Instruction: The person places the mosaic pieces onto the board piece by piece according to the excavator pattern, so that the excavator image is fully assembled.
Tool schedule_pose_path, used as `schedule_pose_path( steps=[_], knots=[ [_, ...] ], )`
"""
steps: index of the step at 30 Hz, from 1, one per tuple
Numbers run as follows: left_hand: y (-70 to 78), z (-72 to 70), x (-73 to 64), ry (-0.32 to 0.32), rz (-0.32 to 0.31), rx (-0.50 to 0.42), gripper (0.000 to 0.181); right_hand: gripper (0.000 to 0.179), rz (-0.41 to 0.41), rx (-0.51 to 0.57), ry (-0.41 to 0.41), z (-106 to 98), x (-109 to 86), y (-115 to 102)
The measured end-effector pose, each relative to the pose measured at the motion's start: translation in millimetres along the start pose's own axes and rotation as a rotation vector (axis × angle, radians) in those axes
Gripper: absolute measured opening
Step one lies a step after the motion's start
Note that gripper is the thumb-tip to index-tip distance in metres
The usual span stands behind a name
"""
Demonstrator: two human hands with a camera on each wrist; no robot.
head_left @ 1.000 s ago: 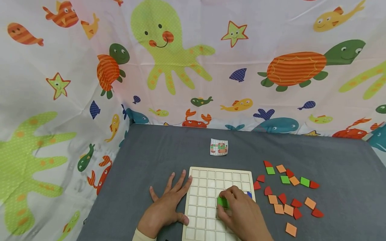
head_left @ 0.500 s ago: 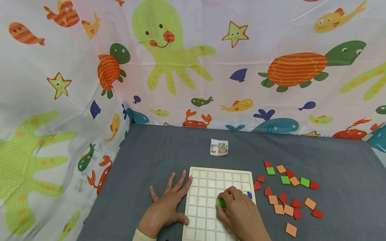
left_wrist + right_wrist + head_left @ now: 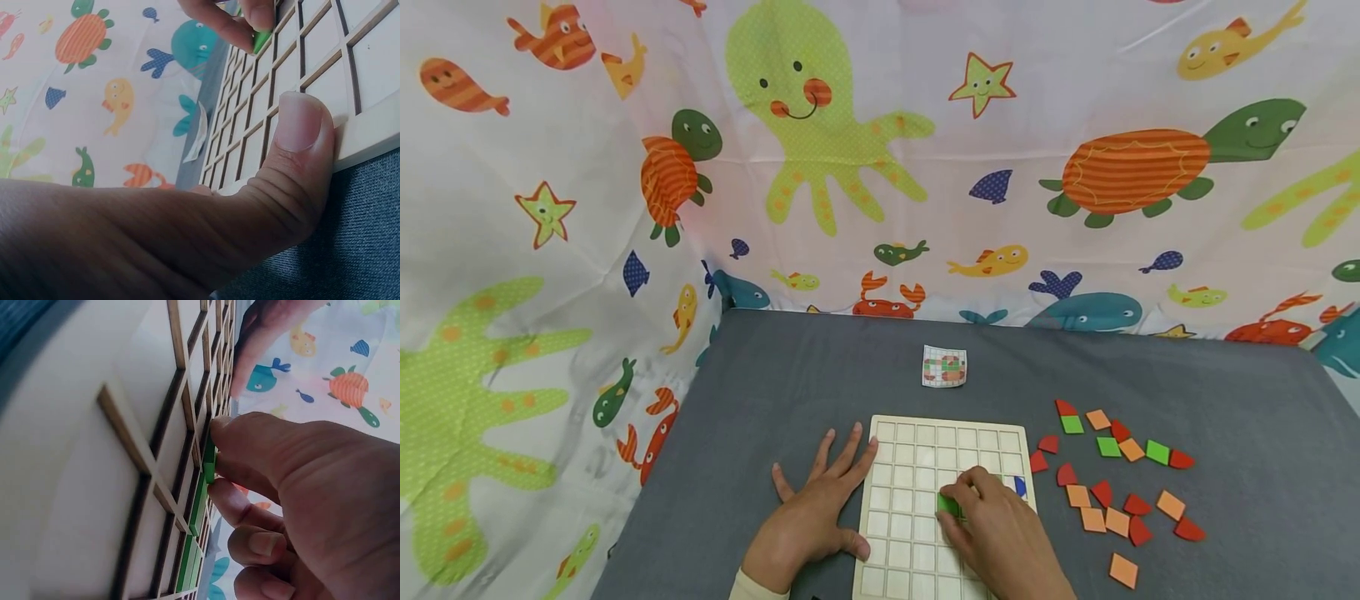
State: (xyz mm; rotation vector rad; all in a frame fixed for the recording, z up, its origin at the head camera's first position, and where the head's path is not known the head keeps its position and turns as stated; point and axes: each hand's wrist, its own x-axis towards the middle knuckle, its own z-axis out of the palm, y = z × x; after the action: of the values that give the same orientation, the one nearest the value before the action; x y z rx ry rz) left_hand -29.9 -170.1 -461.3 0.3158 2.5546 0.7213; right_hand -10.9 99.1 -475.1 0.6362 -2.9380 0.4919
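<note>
A wooden grid board (image 3: 895,476) lies on the table in the head view. My left hand (image 3: 816,517) rests along its left edge with fingers spread; in the left wrist view the thumb (image 3: 300,128) presses on the rim. Over the board, my right hand (image 3: 996,521) pinches a green square tile (image 3: 948,505) between thumb and index finger. The right wrist view shows this tile (image 3: 209,453) at a grid cell, slightly tilted. Beyond it, another green tile (image 3: 198,507) and further green (image 3: 186,565) sit in neighbouring cells, partly hidden. A blue piece (image 3: 1020,486) lies near the board's right edge.
Red quarter-round pieces (image 3: 1138,505), orange squares (image 3: 1123,571) and green squares (image 3: 1158,452) lie scattered right of the board. A small printed pattern card (image 3: 944,367) lies behind it. A sea-animal curtain (image 3: 880,167) hangs along the back and left.
My right hand has shifted slightly left with the green tile, then stays nearly still over the same cell. The left hand has not moved.
</note>
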Motion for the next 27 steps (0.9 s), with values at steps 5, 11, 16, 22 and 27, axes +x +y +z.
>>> schedule_pose_path(
  steps=[5,11,16,22,27],
  knots=[
    [0.0,0.2,-2.0,0.0,-0.002,0.001,0.134,0.026,-0.021,0.024,0.0,0.0,-1.4,0.5],
    [-0.9,1.0,-1.4,-0.007,-0.002,-0.007,0.133,0.027,-0.027,0.055,0.008,-0.1,-2.0,1.1],
    [-1.5,2.3,-1.7,-0.01,-0.01,-0.008,0.133,0.027,0.032,0.105,-0.029,-2.3,-1.4,3.3],
    [0.1,0.6,-2.0,0.001,-0.004,-0.002,0.135,0.02,0.102,0.155,0.04,-13.2,-0.2,22.7],
    [0.1,0.4,-2.1,0.006,-0.001,0.001,0.136,0.021,0.168,0.139,0.155,-28.2,-2.4,50.2]
  ],
)
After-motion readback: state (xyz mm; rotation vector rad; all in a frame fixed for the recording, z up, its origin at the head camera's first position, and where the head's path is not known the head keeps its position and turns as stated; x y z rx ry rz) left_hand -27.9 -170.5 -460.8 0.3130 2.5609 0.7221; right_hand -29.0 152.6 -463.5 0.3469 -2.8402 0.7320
